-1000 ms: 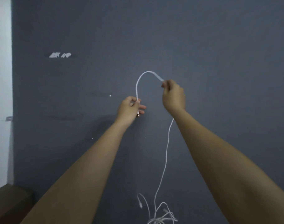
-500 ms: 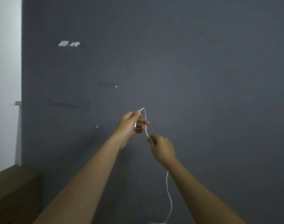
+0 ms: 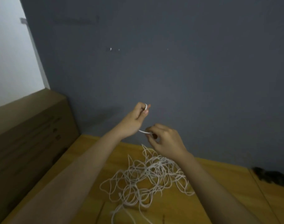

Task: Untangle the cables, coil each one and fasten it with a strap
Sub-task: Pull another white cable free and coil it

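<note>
Head cam: I saw left hand (image 3: 134, 118) raised, fingers curled w/ white cable (image 3: 145, 107) looped round them. Right hand (image 3: 165, 139) just below, pinching same cable's strand. Rest lay as tangled pile (image 3: 146, 178) on wooden desk (image 3: 218, 183), under right forearm. Cardboard box (image 3: 30, 135) at left.

Two bare forearms reach in from six o'clock, sleeveless to the frame's edge; the left hand (image 3: 134, 120) and right hand (image 3: 166, 140) wear no gloves.
</note>
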`<state>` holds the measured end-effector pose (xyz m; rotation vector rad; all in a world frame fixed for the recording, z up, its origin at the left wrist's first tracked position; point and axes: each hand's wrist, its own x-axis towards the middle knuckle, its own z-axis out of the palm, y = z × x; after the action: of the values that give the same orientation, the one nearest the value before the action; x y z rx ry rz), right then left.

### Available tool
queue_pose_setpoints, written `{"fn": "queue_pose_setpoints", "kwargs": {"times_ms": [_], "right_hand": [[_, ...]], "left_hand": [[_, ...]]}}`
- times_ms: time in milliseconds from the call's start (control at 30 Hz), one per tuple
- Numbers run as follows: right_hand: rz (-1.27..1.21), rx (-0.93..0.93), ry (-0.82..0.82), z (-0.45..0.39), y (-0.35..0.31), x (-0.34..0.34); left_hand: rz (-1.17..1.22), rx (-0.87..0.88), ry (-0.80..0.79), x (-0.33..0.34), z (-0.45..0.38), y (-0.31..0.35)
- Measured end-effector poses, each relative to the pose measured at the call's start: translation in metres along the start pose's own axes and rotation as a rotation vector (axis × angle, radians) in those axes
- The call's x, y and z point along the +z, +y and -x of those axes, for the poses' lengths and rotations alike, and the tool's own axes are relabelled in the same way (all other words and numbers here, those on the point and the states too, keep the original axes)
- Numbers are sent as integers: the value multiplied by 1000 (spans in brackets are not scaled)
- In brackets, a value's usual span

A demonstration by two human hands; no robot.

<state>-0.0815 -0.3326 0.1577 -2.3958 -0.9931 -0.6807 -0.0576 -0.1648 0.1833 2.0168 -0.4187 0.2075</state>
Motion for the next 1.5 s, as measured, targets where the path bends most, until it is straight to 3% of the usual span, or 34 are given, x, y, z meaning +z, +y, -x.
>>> {"fn": "queue_pose_setpoints", "kwargs": {"times_ms": [133, 233, 400, 500, 667, 767, 900, 1034, 1100, 1200, 1267, 1367, 1500], "right_hand": [[-94, 76, -40, 22, 11, 5], [-120, 138, 33, 38, 20, 8], [-134, 218, 345, 46, 18, 21], [-279, 310, 395, 37, 13, 39], [-735, 709, 183, 29, -1, 89], [-646, 722, 17, 40, -13, 131], [-232, 743, -193, 77, -19, 175], [60, 553, -477, 100, -32, 198], [117, 488, -504, 98, -41, 200], [98, 414, -428, 95, -49, 193], [-26, 444, -328, 96, -52, 186], [-169, 595, -207, 99, -45, 178], [-8, 746, -278, 122, -17, 171]], "left_hand": [[-261, -5, -112, 11, 29, -25], [-166, -81, -139, 21, 46, -38], [0, -103, -250, 30, 66, -55], [227, -143, -255, 28, 76, -66], [529, -255, -361, 12, 80, -87], [711, -250, -351, 3, 78, -102], [804, -290, -211, -6, 76, -125], [714, -337, -98, 8, 74, -140], [597, -296, -129, 21, 71, -144], [158, -158, -295, 34, 70, -156], [-146, -80, -438, 37, 71, -168], [-411, 5, -604, 39, 71, -179], [-587, 61, -679, 30, 66, -182]]}}
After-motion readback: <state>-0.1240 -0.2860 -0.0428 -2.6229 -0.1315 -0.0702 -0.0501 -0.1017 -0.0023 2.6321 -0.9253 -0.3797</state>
